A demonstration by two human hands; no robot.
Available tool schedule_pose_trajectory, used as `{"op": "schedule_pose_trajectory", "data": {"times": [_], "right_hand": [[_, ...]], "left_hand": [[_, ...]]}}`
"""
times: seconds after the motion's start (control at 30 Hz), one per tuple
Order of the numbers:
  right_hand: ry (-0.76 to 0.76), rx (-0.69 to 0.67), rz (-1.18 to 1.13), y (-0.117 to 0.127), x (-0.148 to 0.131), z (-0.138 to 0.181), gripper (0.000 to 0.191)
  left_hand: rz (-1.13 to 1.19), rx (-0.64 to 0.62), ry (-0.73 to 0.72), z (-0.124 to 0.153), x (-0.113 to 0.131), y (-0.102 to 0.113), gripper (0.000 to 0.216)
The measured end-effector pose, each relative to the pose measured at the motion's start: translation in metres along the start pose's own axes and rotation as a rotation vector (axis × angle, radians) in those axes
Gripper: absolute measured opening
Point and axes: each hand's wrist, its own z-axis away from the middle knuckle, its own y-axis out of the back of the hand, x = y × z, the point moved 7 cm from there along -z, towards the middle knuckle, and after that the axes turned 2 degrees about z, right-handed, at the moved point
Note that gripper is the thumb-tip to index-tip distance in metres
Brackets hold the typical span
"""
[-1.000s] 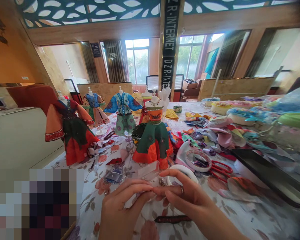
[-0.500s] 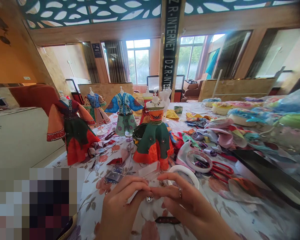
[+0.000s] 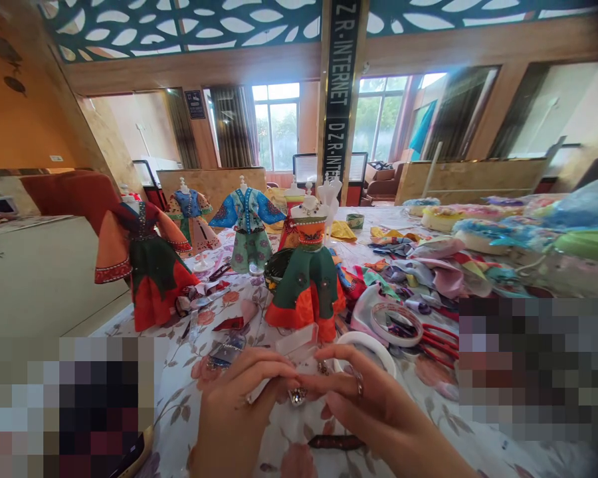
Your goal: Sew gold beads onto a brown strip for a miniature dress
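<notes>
My left hand (image 3: 242,408) is closed in a pinch, fingertips pressed together at a small sparkling rhinestone ornament (image 3: 297,396). My right hand (image 3: 373,405) has its fingers apart. Its index fingertip reaches across to the left fingertips, just above the ornament, and its thumb stays off to the right. A ring sits on one right finger. The fingers partly hide the ornament. Below the hands, a dark red strip (image 3: 336,441) lies on the flowered tablecloth (image 3: 174,405). Beyond them stands a small dress form in a green and orange-red dress (image 3: 303,282).
More dressed forms, including one in a red and green gown (image 3: 152,265), stand at left. To the right are a white ring (image 3: 389,358), a tape roll (image 3: 396,324), red-handled scissors (image 3: 438,340) and piled fabric scraps (image 3: 443,265). A clear plastic piece (image 3: 298,340) lies ahead.
Both hands keep nearly the same pose. The rhinestone ornament has turned slightly and shows more of its face below the fingertips. The view has tipped up a little.
</notes>
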Motion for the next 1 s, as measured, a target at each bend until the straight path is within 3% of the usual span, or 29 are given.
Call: {"op": "schedule_pose_trajectory", "data": {"times": [0.17,0.43,0.67,1.0], "right_hand": [[0.021,-0.063,-0.051,0.0,0.002,-0.003,0.029],[-0.01,-0.044,0.025,0.0,-0.001,0.001,0.029],[0.006,-0.036,0.049,0.0,0.001,0.0,0.03],[0.098,0.069,0.186,0.008,-0.001,-0.002,0.029]], "left_hand": [[0.034,-0.03,-0.029,0.003,0.002,-0.004,0.017],[0.118,-0.199,0.217,0.005,-0.016,-0.016,0.018],[0.119,-0.246,0.272,0.005,-0.014,-0.019,0.021],[0.446,-0.382,0.68,0.021,-0.031,-0.039,0.019]]}}
